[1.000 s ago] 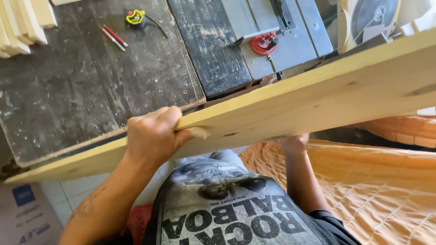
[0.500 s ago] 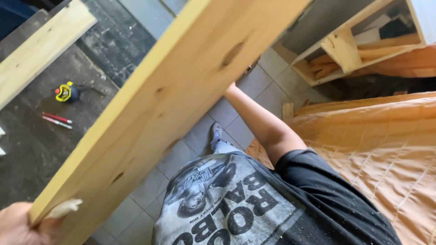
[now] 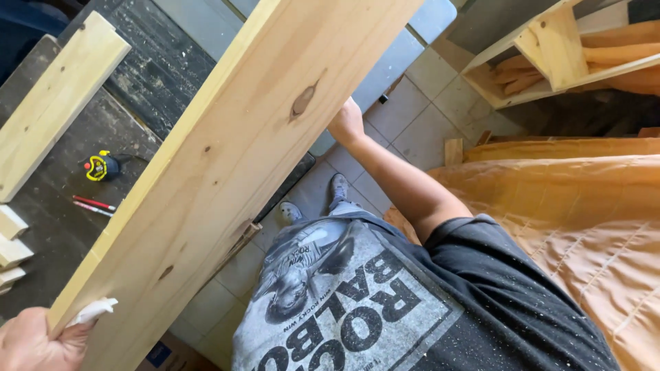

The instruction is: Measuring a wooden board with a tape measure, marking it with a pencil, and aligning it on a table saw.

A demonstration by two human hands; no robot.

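At the near left corner of the view, the left hand [image 3: 31, 340] is closed tight on the low end of a long pale wooden board [image 3: 240, 158]. A thumb with a white wrap presses on the board's edge. The board slants up from that near corner to the far top of the view, so it is off the table and tilted in the air. Just right of it, the person's dark shirt with a grey picture fills the near middle. The right arm reaches out, and the right hand [image 3: 346, 122] is pressed against the right edge of the board, about halfway along. Its fingers go behind the wood, so I cannot tell if they curl round it. Both hands seem to be carrying and turning the board, so I think this is the step of moving it to a new spot. The next move calls for a steady hold at both places, because the long board could swing and bump things.

Left of the board lies a dark worn workbench [image 3: 62, 227]. On it sit a yellow tape measure [image 3: 100, 167], two red pencils [image 3: 93, 205] and a shorter plank [image 3: 58, 103]. To the right is an orange quilted cloth [image 3: 584, 206]. Far right stands a wooden shelf frame [image 3: 543, 58].
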